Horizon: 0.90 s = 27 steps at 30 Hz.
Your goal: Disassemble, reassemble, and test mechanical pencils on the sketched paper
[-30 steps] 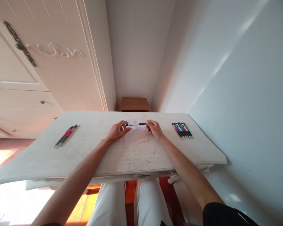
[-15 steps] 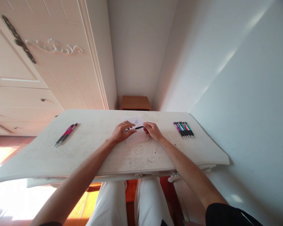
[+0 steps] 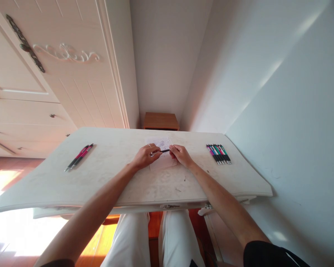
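Observation:
Both my hands meet over a small stack of white paper [image 3: 161,163] with scribbles, at the middle of the white table [image 3: 114,178]. My left hand [image 3: 146,155] and my right hand [image 3: 180,154] each pinch one end of a pen [image 3: 164,151] held level just above the paper. Only a short dark length of the pen shows between the fingertips; the rest is hidden in my fingers.
Two pens [image 3: 79,157], pink and dark, lie at the table's left. A row of several coloured pens [image 3: 218,153] lies at the right. A brown wooden stand [image 3: 160,121] sits behind the table, a cream wardrobe [image 3: 58,74] at left, a wall at right.
My hands have drawn closer together along the pen, so its white middle part no longer shows. The camera has shifted slightly.

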Tool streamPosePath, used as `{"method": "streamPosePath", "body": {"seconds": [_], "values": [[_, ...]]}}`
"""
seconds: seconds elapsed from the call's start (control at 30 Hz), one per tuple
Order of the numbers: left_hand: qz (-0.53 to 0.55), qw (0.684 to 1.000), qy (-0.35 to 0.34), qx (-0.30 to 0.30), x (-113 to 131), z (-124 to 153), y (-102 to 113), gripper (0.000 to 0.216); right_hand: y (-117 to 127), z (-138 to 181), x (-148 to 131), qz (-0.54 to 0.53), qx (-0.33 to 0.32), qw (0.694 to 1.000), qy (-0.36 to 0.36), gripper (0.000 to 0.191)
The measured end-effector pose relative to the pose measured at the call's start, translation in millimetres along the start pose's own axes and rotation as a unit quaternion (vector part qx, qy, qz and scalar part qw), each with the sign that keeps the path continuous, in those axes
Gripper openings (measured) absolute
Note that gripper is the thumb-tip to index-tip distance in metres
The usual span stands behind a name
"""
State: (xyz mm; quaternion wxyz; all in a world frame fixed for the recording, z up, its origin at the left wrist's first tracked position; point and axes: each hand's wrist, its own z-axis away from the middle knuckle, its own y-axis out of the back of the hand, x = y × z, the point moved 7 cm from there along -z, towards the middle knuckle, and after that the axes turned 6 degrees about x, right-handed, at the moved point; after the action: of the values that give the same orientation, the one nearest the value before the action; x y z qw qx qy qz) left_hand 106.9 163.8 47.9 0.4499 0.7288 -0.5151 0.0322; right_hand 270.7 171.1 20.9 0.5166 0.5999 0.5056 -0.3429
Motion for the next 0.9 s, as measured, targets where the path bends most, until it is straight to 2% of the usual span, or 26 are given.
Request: {"method": "streamPosePath", "body": {"seconds": [0.3,0.9], "values": [[0.013,0.999,0.019,-0.025,-2.2,-0.1,-2.8,0.019,-1.6,0.6,-3.4,0.003,-0.017,0.999,0.030,0.046],[0.030,0.999,0.008,-0.030,-0.9,1.2,-4.9,0.016,0.0,1.8,-8.3,0.033,-0.030,0.996,0.072,0.047]]}}
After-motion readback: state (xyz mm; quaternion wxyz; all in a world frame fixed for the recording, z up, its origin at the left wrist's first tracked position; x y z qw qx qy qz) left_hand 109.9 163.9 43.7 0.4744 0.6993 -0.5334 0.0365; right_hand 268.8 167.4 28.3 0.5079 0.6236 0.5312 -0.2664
